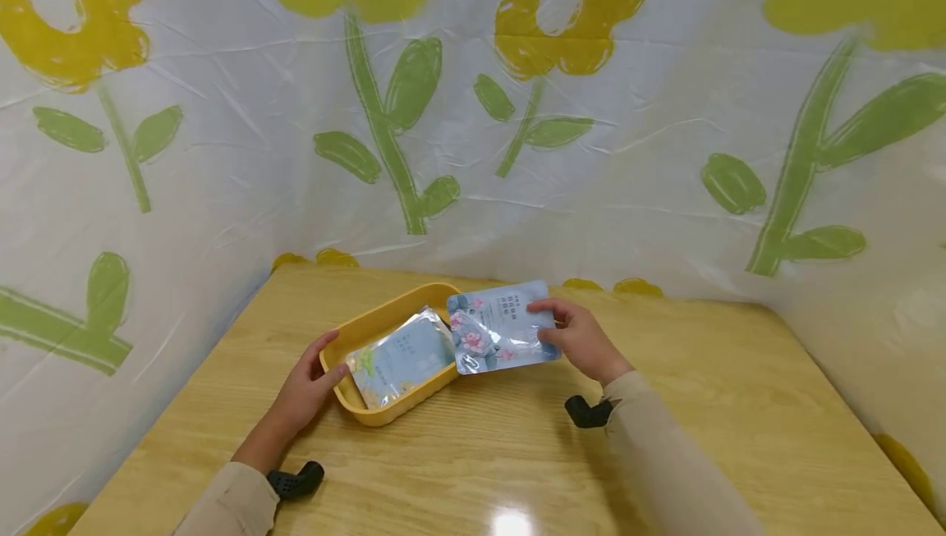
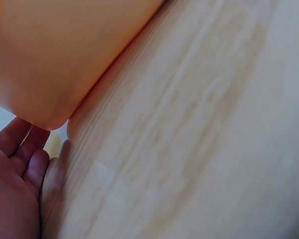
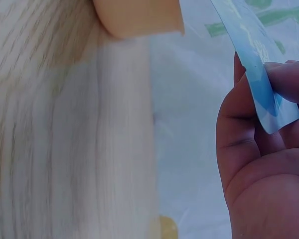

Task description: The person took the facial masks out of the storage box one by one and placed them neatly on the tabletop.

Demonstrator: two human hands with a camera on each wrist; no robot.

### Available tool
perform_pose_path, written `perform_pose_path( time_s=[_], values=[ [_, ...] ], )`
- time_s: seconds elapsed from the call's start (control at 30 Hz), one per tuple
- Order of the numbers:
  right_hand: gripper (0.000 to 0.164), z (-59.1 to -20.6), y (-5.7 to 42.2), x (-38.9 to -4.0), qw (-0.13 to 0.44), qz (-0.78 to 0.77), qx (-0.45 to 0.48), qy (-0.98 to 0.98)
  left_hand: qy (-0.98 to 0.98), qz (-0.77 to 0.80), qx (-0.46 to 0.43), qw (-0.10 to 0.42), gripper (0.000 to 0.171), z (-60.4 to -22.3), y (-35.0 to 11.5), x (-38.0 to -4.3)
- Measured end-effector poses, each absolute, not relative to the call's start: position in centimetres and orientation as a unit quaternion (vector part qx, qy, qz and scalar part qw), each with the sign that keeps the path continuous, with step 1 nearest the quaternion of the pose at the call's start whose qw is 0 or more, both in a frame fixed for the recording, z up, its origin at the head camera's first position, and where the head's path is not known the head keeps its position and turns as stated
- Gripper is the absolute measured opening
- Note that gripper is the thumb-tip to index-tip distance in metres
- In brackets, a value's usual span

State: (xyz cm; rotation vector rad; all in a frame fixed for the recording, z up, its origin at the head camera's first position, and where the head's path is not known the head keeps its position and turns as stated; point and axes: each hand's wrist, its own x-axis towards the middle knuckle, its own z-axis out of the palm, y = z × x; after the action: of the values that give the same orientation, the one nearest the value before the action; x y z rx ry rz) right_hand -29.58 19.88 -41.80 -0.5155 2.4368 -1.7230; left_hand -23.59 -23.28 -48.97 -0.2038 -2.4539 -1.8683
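A blue face mask packet (image 1: pixel 505 327) with pink flowers is pinched at its right edge by my right hand (image 1: pixel 580 339), thumb on one face and fingers behind. In the right wrist view the packet (image 3: pixel 261 84) appears nearly edge-on. Its left edge overlaps the right end of a yellow plastic basket (image 1: pixel 402 415). Inside the basket lie more face mask packets (image 1: pixel 402 358), the top one pale blue with yellow and green flowers. My left hand (image 1: pixel 306 384) holds the basket's left end, thumb over the rim and fingers along the outer wall. The left wrist view shows those fingers against the basket wall (image 2: pixel 65 55).
The basket stands on a wooden table (image 1: pixel 517 454) toward its far edge. A white cloth (image 1: pixel 628 175) printed with yellow flowers hangs behind and beside the table. Dark wrist mounts (image 1: pixel 296 481) sit on both wrists below the beige sleeves.
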Motion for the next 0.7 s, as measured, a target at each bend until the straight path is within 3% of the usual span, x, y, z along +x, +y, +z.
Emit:
perform_pose_path(
  time_s=[0.7],
  values=[
    [0.038,-42.9,24.2,-29.4,0.036,-0.558,-0.115,0.821,-0.777,-0.627,-0.063,0.008,0.063,-48.7,-22.4,-23.0]
  ],
)
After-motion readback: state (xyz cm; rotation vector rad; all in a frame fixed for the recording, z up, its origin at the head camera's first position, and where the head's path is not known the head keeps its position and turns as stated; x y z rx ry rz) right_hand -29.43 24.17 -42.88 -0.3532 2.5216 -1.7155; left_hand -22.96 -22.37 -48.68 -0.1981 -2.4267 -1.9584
